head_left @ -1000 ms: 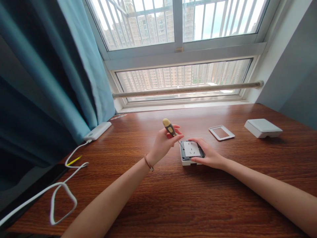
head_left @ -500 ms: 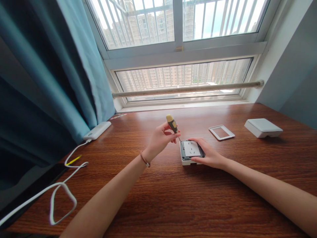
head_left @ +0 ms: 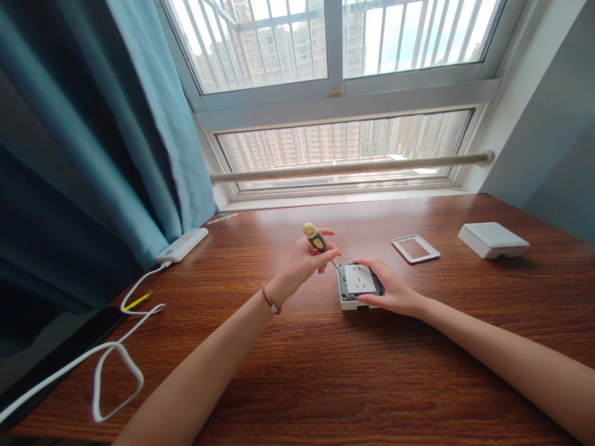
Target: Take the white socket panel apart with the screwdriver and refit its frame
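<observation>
A yellow and dark grey screwdriver (head_left: 316, 238) is held in my left hand (head_left: 307, 259), its handle tilted up to the left. Its thin shaft reaches down to the left edge of a wall socket (head_left: 360, 279), near a screw spot; whether the tip sits in a screw is too small to tell. The socket has a white slotted face in a dark grey frame, set on a white box. My right hand (head_left: 388, 290) grips the socket from the right, thumb on the near side and fingers along the far side, covering its right edge.
On the wooden desk (head_left: 325, 371), a white rectangular frame (head_left: 415, 248) lies beyond my right hand, with a white box (head_left: 493, 240) further right. At left are a white power strip (head_left: 183, 245) with its looped cable (head_left: 118, 347) and a yellow strip (head_left: 138, 301). A window stands behind.
The screwdriver handle has tipped further left and a little lower, and my left fingers have shifted on it. My right hand and the socket have stayed in place.
</observation>
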Tool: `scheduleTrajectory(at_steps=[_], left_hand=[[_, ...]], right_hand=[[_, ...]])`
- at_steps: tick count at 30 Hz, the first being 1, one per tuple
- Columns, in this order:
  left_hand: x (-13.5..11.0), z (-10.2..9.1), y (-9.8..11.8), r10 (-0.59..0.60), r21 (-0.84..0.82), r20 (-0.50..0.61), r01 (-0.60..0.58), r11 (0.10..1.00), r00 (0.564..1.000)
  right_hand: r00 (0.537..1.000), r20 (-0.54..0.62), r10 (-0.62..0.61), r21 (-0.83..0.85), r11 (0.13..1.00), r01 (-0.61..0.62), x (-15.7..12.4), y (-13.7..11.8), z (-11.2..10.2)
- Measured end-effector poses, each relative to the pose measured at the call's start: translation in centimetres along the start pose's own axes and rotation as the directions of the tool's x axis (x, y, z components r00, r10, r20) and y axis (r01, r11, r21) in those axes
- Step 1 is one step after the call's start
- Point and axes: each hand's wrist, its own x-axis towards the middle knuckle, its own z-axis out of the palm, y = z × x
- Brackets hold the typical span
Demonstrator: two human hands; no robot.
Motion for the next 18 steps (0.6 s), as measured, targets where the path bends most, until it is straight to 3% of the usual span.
scheduleTrajectory(at_steps=[5,8,12,15,18], left_hand=[[0.1,-0.3,0.4,0.009,-0.028,0.121,-0.006,1.0,0.993],[0.1,0.0,0.5,0.051,0.019,0.033,-0.051,0.999,0.998],[-0.1,0.5,0.7,0.129,-0.015,-0.118,-0.131,0.991,0.985],[0.1,0.7,1.0,0.118,-0.042,-0.104,-0.123,0.992,0.988],[0.7,1.2,1.5,0.079,-0.056,-0.009,-0.079,0.995,0.997]], right_hand=[[1.0,0.002,0.008,0.022,1.0,-0.008,0.1,-0.1,0.1],[0.999,0.025,0.03,0.081,0.996,-0.032,0.2,0.1,-0.1],[0.987,0.147,0.067,0.253,0.962,-0.103,0.1,1.2,-1.1],[0.971,0.234,0.055,0.386,0.911,-0.144,0.0,2.6,-2.1],[0.967,0.253,0.037,0.459,0.875,-0.153,0.1,3.7,-2.7]])
